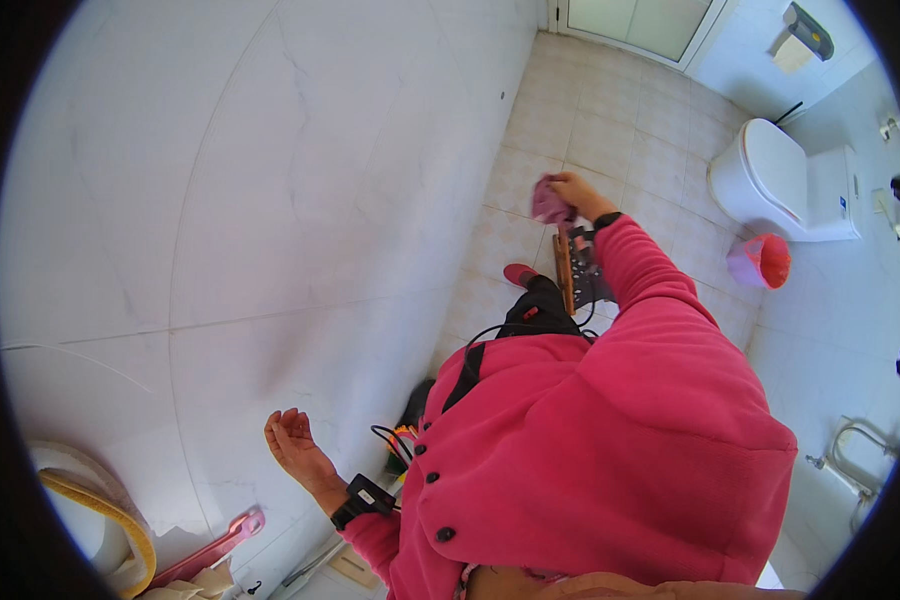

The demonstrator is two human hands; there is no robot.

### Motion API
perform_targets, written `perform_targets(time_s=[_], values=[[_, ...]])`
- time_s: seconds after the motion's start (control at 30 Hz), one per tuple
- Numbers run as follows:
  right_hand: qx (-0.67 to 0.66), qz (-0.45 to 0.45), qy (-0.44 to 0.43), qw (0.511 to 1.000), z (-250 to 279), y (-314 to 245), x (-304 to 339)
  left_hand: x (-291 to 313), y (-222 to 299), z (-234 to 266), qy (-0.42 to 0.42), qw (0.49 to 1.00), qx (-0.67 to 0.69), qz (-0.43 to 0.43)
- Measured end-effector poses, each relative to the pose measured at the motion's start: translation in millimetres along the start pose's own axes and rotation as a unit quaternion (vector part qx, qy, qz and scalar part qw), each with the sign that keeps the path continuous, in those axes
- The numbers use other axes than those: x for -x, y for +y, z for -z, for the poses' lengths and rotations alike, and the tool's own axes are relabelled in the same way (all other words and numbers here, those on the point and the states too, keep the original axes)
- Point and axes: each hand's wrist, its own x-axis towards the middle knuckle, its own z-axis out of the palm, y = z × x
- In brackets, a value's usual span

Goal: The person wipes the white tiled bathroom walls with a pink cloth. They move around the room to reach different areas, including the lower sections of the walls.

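Observation:
My right hand point(574, 192) reaches far forward, closed around a crumpled mauve cloth point(548, 203) that hangs from the fingers above the tiled floor. Just under that wrist stands a low stool-like thing with a brown wooden edge point(564, 275) and a dark spotted top, partly hidden by my sleeve. My left hand point(302, 448) is raised at the lower left beside the white marbled wall point(260, 250). Its fingers are loosely bent with nothing in them, and I see no contact with the wall. Both wrists carry black bands.
A white toilet point(770, 175) stands at the right, with a pink bin point(760, 262) in front. A paper holder point(808, 35) hangs near the glazed door point(635, 20). Metal taps point(855, 460) are at the lower right. A yellow-rimmed round thing point(120, 510) and a pink-handled tool point(215, 545) are lower left.

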Motion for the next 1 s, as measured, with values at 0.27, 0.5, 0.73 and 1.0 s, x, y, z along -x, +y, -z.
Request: perform_targets(time_s=[0.27,0.5,0.73,1.0], values=[[-0.135,-0.118,0.112,0.977,69,74,21,-7,0,3,-0.015,0.999,0.034,-0.025],[-0.199,-0.075,0.022,0.977,-6,-48,23,3,6,5,0.017,0.999,0.034,-0.035],[0.36,0.371,-0.015,0.856,-51,-96,-2,20,-2,17,0.052,0.997,0.053,-0.028],[0.211,0.442,-0.007,0.872,-138,-164,-56,41,1,31,0.102,0.993,0.049,-0.025]])
